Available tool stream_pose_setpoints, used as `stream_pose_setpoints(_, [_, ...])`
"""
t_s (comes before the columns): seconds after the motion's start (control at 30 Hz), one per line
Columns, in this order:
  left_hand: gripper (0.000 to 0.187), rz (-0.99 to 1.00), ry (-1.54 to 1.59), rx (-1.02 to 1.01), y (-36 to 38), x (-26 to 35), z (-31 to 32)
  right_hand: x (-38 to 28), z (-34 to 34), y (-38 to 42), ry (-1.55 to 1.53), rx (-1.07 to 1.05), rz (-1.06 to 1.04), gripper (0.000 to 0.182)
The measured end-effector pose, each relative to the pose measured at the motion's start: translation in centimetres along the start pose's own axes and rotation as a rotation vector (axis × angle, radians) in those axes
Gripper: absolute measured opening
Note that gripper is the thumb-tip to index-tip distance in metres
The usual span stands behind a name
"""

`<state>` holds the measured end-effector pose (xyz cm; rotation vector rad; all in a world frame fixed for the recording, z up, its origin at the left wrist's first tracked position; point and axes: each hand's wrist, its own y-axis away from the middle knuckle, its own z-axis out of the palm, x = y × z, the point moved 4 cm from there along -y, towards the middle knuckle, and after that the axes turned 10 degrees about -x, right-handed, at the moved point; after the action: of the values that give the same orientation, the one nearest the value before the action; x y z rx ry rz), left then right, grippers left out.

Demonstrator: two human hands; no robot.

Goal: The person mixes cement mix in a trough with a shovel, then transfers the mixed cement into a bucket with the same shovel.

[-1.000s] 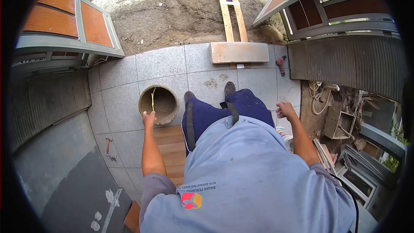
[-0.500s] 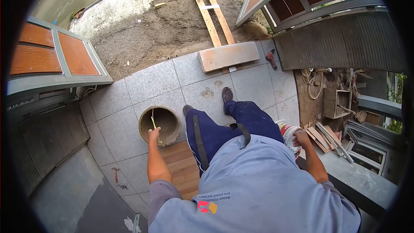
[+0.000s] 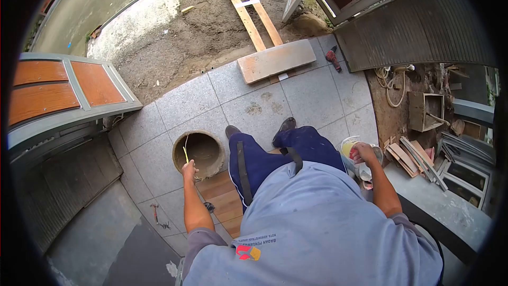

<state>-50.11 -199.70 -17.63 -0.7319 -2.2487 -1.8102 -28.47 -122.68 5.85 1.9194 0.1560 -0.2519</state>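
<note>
My left hand [image 3: 189, 169] is closed on the thin handle, with a yellow grip, of a round mortar-crusted bucket [image 3: 212, 153]. The bucket's mouth faces up and its dark inside shows; it is left of my legs, over the grey tiles. On the other side, my right hand [image 3: 362, 152] has its fingers curled down over a cluster of white containers [image 3: 365, 172] beside my right thigh. A yellow round pail [image 3: 348, 146] shows just past those fingers. Exactly what they grip is hidden.
A pale block [image 3: 278, 62] lies at the tiles' far edge, with two wooden planks [image 3: 244, 8] running beyond it. A red power tool [image 3: 333, 59] is beside it. Gate panels [image 3: 98, 86] stand both sides. A hammer [image 3: 155, 213] lies left; wood strips [image 3: 408, 160] are piled right.
My right hand has shifted slightly forward and left, and the yellow pail has come into sight by it. My left hand stays on the bucket handle. The view has shifted slightly.
</note>
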Motion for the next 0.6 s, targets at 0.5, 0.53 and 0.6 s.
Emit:
stream_pose_setpoints(0.5, [0.032,0.137,-0.024,0.063,17.0,18.0,10.0,-0.8,-12.4,-11.2,-0.249,-0.078,-0.180,0.027])
stream_pose_setpoints(0.53, [0.032,0.149,-0.047,0.052,16.9,19.6,11.2,-1.2,-13.2,-11.5,-0.275,-0.073,-0.190,0.026])
stream_pose_setpoints(0.6, [0.032,0.169,-0.086,0.029,17.0,23.3,13.9,-1.6,-14.5,-12.5,-0.308,-0.069,-0.185,0.026])
